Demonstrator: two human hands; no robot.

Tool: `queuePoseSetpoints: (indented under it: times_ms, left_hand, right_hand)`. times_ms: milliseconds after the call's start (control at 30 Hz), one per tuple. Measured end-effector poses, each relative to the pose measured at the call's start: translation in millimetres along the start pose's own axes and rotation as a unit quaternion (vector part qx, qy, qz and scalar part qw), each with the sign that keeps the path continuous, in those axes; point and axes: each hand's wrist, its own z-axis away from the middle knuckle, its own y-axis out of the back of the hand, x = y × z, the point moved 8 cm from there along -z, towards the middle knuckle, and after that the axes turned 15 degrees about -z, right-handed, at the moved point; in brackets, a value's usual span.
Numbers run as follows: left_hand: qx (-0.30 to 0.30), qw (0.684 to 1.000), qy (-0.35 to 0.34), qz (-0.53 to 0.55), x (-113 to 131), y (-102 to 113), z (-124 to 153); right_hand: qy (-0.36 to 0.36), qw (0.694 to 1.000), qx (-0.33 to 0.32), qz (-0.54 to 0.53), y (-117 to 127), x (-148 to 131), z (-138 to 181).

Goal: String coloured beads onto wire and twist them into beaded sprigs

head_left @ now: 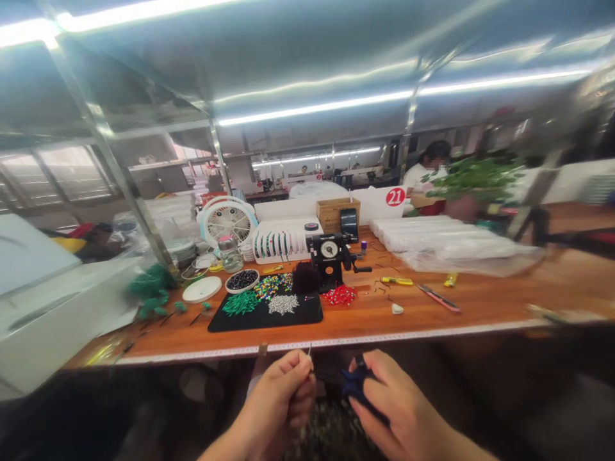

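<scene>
Just in front of the table's edge, my left hand (288,390) is closed, with thumb and forefinger pinching a short thin strand (310,351) that sticks up from the fingertips. What the curled fingers below may hold is hidden. My right hand (391,397), a little apart from the left, is wrapped round a dark blue hand tool (354,384). It looks like scissors or pliers; its dark end points left toward my left hand and is hard to make out. A measuring tape strip (288,347) runs along the table edge just beyond both hands.
On the wooden table (355,320) a black mat (269,323) holds green, silver and multicoloured small pieces. Red pieces (340,294) lie beside a black hand-crank machine (330,253). Cutters (439,299), a fan (228,224) and white wrapped rolls (432,237) stand farther out. Another person (427,173) sits behind.
</scene>
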Motion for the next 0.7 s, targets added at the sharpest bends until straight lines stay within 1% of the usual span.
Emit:
queuePoseSetpoints:
  times_ms: [133, 233, 300, 367, 433, 567, 700]
  left_hand:
    - [0.003, 1.000, -0.002, -0.001, -1, -2, -1]
    - [0.011, 1.000, -0.010, -0.003, -1, -5, -1]
    - [0.042, 0.998, -0.036, -0.020, 1, -2, 1]
    - [0.081, 0.993, -0.077, -0.047, 5, 2, 3]
    - [0.104, 0.986, -0.111, -0.065, 8, 4, 4]
    - [0.120, 0.982, -0.135, -0.056, 6, 7, 2]
    - [0.132, 0.979, -0.147, -0.047, 3, 10, -1]
  right_hand:
    - [0.010, 1.000, 0.024, -0.002, -2, -2, -1]
    - [-0.017, 0.999, 0.020, -0.025, -10, 7, 3]
    - [-0.054, 0.997, 0.011, -0.046, -16, 15, 6]
    - [-0.088, 0.993, -0.002, -0.075, -20, 22, 7]
    - [-0.113, 0.989, -0.008, -0.100, -21, 24, 8]
    - [-0.140, 0.981, -0.005, -0.136, -17, 23, 6]
    - [-0.139, 0.974, -0.006, -0.180, -14, 18, 4]
